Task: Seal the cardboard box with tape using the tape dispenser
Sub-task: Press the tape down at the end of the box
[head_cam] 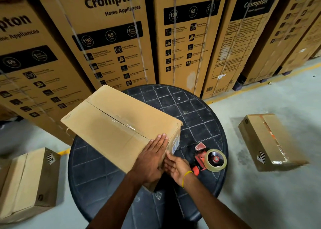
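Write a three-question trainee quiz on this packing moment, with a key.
1. True or false: the tape dispenser is in the person's right hand.
2. Where does the left hand rest? A) flat on top of the cardboard box B) on the table C) on the dispenser
3. Fill in: clear tape already runs along the box's top ____.

Key:
1. False; it lies on the table, right of the box.
2. A, near the box's closest end; the right hand's fingers touch that end face.
3. seam

Matt cardboard box [111, 124], glossy clear tape [216, 160], dark plastic table [199, 117]
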Demonstrator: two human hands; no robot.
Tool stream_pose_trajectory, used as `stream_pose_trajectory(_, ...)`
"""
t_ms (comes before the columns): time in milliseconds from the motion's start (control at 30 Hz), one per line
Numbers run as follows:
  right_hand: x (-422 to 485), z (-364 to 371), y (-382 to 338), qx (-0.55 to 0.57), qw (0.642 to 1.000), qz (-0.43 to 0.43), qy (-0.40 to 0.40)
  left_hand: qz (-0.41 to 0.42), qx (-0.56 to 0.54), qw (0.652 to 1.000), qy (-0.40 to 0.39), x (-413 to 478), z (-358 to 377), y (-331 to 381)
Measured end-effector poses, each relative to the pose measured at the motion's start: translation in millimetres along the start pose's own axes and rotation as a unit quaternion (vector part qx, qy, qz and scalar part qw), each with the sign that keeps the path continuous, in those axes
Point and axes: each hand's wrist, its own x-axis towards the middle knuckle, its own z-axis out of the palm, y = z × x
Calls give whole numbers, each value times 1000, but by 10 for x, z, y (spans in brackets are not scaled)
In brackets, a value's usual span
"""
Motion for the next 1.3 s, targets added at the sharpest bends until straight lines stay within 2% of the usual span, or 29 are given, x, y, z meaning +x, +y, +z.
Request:
stream_pose_trajectory(67, 39, -146, -32, -121, 992, -24, 36, 1, -4, 1000, 8, 2, -18, -11)
stream_pose_trajectory(133, 122, -312, -36, -321, 936, -81, 115, 0, 4, 1000, -5, -9, -3, -30)
stream_pose_trajectory(167, 176, -364, -43, -352, 919, -114, 135, -2, 6, 1000, -5, -11, 7, -34)
stream_pose_trajectory(267, 88, -256, -203, -216, 946, -232, 71, -4, -1, 1000, -3, 5, -14, -13)
stream_pose_trajectory(333, -46, -53, -351, -124, 956, -264, -6, -6, -2, 1000, 0, -4, -5, -8)
stream_pose_trajectory(400, -131, 154, -421, -91, 956, -276, -49, -7, -8, 1000, 3, -15, 0, -7)
stream_pose_trajectory(567, -98, 298, -282, -105, 951, -290, 12, -6, -11, 1000, 6, -21, -29, 5)
stream_pose_trajectory(767, -90, 18, -152, -266, 941, -205, 39, -5, -33, 999, 30, -32, -20, 11)
stream_pose_trajectory(933, -112, 201, -231, -105, 960, -259, -22, -5, -35, 999, 13, -30, -52, 19)
stream_pose_trajectory(1067, -85, 147, -139, -184, 964, -190, 29, -28, -106, 993, 34, -28, -91, 17)
stream_pose_trajectory(1133, -156, 68, -92, -229, 948, -200, 98, -29, -169, 984, 45, -34, -101, -17)
stream_pose_trajectory(1167, -194, 58, -68, -242, 927, -248, 143, -29, -194, 979, 54, -44, -96, -31)
stream_pose_trajectory(1233, -311, 115, -35, -256, 854, -414, 183, -34, -229, 969, 80, -62, -99, -28)
stream_pose_trajectory(1300, -413, 285, 35, -284, 779, -542, 134, -63, -260, 958, 99, -80, -135, 6)
